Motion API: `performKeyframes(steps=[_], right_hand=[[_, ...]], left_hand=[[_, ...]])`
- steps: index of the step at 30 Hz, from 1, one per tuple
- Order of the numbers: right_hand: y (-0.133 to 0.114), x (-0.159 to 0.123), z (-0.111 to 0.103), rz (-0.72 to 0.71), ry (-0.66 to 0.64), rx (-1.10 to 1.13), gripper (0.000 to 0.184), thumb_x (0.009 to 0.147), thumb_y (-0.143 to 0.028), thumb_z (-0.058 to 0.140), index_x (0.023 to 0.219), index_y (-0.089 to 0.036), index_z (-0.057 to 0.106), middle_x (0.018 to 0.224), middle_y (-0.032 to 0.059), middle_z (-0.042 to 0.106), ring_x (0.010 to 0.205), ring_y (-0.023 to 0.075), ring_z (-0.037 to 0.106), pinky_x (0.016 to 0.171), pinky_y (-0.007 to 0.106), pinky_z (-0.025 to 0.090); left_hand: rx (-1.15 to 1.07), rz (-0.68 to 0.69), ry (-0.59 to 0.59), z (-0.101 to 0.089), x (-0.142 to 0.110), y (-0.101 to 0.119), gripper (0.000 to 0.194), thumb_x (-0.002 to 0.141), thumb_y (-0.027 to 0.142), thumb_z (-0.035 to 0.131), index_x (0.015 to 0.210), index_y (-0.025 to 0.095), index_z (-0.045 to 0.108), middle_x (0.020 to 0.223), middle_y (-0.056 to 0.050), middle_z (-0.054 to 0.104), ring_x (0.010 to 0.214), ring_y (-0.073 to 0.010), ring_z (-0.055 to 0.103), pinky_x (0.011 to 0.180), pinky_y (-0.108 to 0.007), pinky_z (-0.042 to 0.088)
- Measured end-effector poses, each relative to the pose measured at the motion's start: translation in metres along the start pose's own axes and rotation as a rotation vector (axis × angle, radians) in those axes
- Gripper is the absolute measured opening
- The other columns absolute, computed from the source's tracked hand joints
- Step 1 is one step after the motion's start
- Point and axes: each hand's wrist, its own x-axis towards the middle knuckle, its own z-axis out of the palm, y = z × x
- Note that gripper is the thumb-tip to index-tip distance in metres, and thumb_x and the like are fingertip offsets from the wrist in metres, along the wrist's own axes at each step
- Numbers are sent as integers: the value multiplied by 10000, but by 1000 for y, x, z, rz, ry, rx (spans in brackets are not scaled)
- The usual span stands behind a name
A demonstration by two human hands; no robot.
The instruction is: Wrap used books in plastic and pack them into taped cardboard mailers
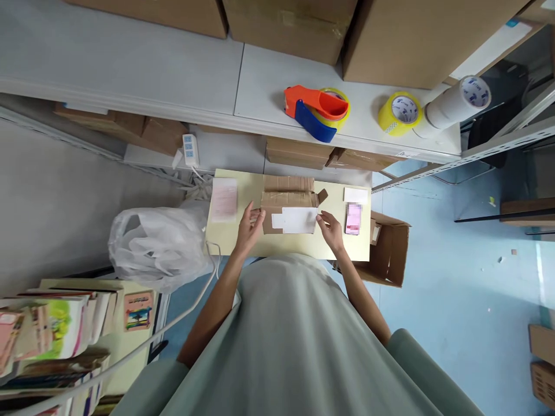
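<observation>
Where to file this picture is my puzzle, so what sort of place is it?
Probably a packing corner in a storeroom: large cardboard boxes stand on the shelf, a tape dispenser and yellow tape roll sit near its edge, and a smaller box rests on the table below.

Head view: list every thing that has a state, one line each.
Box: small flap jutting out at right
Left hand: at the box's left end
Right hand: at the box's right end
Phone: face up, screen lit
Carton: open
Bag: crumpled
Dispenser: loaded with tape
White roll: on end
</observation>
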Motion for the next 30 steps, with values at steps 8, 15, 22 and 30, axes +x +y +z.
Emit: performKeyframes(steps=[8, 15, 22, 30], right_hand=[[20, -20, 16, 112, -74, -42, 781, 910, -923, 598, 1114, -189, 769, 1186, 190, 857, 1196, 356, 803, 983, 468, 666], [35, -22, 14, 122, -104, -112, 781, 1057, -861, 355, 1121, -189, 748, 989, 100, 811, 983, 277, 768, 878, 405, 648], [25, -9, 11, -124, 94, -475, 396, 1134, -402, 471, 1364, -187, 710, 1364, 201, 714, 1300, 336, 658, 1095, 510, 587], [4, 14, 38, -280, -203, -712, 576, 1132, -285, 421, 1698, -220, 508, 1386, 186, 675, 1154, 337, 725, 981, 473, 651]], left_hand=[[5, -121, -25, 3, -24, -16, 774, 1017, 701, 632, 1626, 234, 537, 1453, -187, 687, 1129, -248, 730, 869, -344, 612], [-94, -153, 49, 6, -32, -24, 485, 964, 664, 667, 1165, 225, 621, 1392, -153, 706, 1119, -242, 757, 892, -368, 659], [120, -140, 53, 4, -35, -36, 299, 833, 286, 745, 1078, 242, 580, 1326, -128, 742, 1257, -266, 719, 1112, -438, 573], [409, 6, 132, 23, -42, -29, 867, 840, 180, 774, 1637, 206, 433, 1459, -205, 645, 1372, -388, 618, 1243, -608, 455]])
